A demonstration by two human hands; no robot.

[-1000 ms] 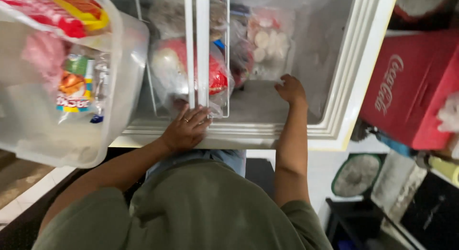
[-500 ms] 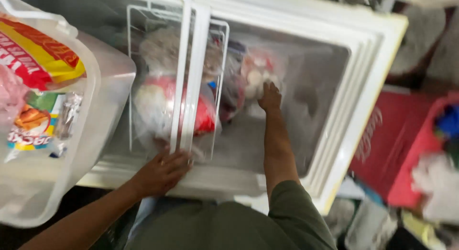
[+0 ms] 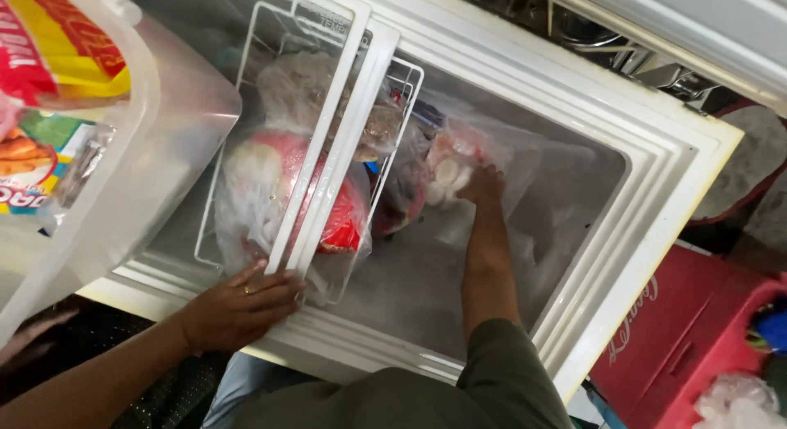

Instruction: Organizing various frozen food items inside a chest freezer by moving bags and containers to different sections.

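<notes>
Inside the open chest freezer (image 3: 656, 183), seen from your head camera, your right hand (image 3: 482, 185) reaches deep down and rests against a clear plastic bag (image 3: 447, 171) of pale round pieces. The bag lies just left of your fingers, touching them, near the freezer's middle and pressed against the other frozen bags beside it. Your fingers curl onto the bag's edge, but you cannot tell from here whether they have truly clamped on it or only touch it.

Your left hand (image 3: 242, 302) lies flat on the near rim of the freezer, fingers spread apart and holding nothing, with the fingertips touching the lower end of the white sliding bar (image 3: 332, 142). Under that bar hangs a white wire basket (image 3: 221, 191) holding a red and white bag (image 3: 270, 195) and a frosted grey one above it.

At the left, a clear plastic tub (image 3: 164, 150) of coloured packets sits on the freezer's edge. At the lower right stands a red crate (image 3: 680, 339).
</notes>
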